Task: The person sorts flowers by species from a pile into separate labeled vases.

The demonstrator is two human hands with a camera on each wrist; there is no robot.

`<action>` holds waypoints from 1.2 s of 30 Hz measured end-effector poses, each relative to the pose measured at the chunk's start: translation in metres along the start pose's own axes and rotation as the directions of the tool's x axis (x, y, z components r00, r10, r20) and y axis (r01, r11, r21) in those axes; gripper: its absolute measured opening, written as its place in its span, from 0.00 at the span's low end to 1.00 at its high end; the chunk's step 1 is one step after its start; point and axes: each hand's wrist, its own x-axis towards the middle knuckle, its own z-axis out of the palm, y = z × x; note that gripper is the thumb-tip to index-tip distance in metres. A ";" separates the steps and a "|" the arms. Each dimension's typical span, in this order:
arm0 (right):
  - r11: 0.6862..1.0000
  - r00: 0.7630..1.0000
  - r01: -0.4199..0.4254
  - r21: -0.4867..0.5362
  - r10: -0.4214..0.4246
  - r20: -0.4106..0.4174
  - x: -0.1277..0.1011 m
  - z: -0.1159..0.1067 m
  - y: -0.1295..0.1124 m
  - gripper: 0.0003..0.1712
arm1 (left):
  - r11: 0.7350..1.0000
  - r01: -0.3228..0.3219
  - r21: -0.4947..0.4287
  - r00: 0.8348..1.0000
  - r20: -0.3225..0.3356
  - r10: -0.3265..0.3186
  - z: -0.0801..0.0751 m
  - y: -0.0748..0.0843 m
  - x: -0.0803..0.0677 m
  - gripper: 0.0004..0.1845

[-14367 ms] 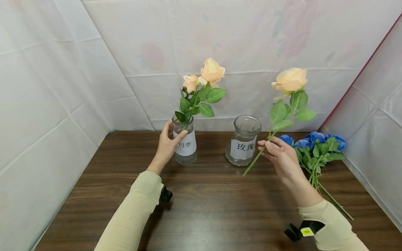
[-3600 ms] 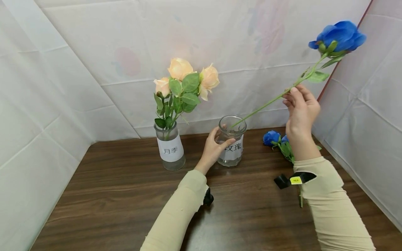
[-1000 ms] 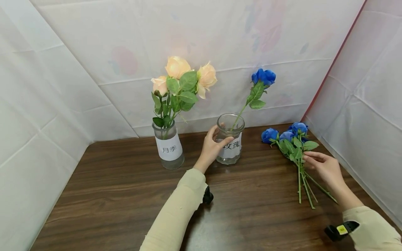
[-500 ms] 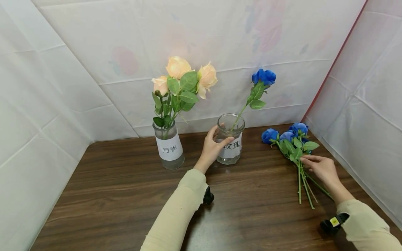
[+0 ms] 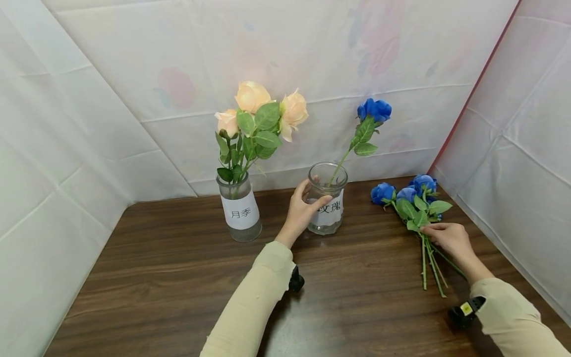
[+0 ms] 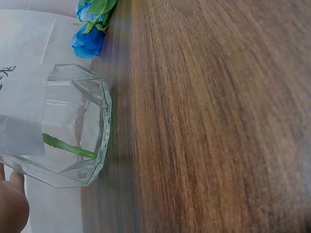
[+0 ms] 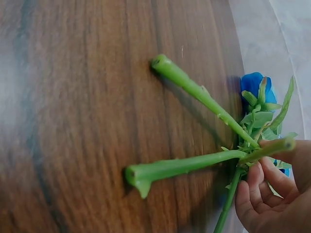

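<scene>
Blue flowers (image 5: 407, 194) lie in a bunch on the right side of the brown table (image 5: 169, 277), heads at the far end and green stems (image 5: 425, 267) coming toward the near side. The person's right hand (image 5: 448, 240) pinches the bunch just below the leaves, thumb and fingers close together; it is hard to tell if it has one stem or more, because the fingers hide that spot. The left hand (image 5: 302, 210) holds a wide glass jar (image 5: 325, 229) from the left, with the thumb across the near side and the fingers bent round it, a bit below the rim. This jar stands up straight, and the thumb covers part of the black writing on its white label (image 5: 331, 214). One blue flower (image 5: 373, 110) sits in it and leans to the right, its stem end (image 6: 92, 154) down near the glass bottom. Farther left, apart from both hands, a thinner glass jar (image 5: 244, 235) holds three peach flowers (image 5: 253, 96) and wears a white label too. Pale sleeves (image 5: 250, 297) cover both arms. Behind the table hangs white cloth (image 5: 134, 54) with faint pink shapes.
</scene>
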 end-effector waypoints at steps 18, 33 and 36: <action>0.949 0.995 -0.100 0.300 0.095 0.031 -0.004 -0.014 -0.011 0.39 | 1.000 0.014 0.007 1.000 -0.006 -0.014 0.000 0.001 0.000 0.35; 0.913 1.000 0.003 0.408 -0.004 0.001 -0.016 -0.025 -0.037 0.30 | 1.000 -0.004 -0.010 1.000 -0.004 0.004 0.000 0.000 0.000 0.34; 0.878 1.000 0.015 0.478 -0.015 -0.005 -0.020 -0.026 -0.044 0.16 | 1.000 -0.012 -0.014 1.000 -0.004 0.012 -0.001 0.000 0.000 0.34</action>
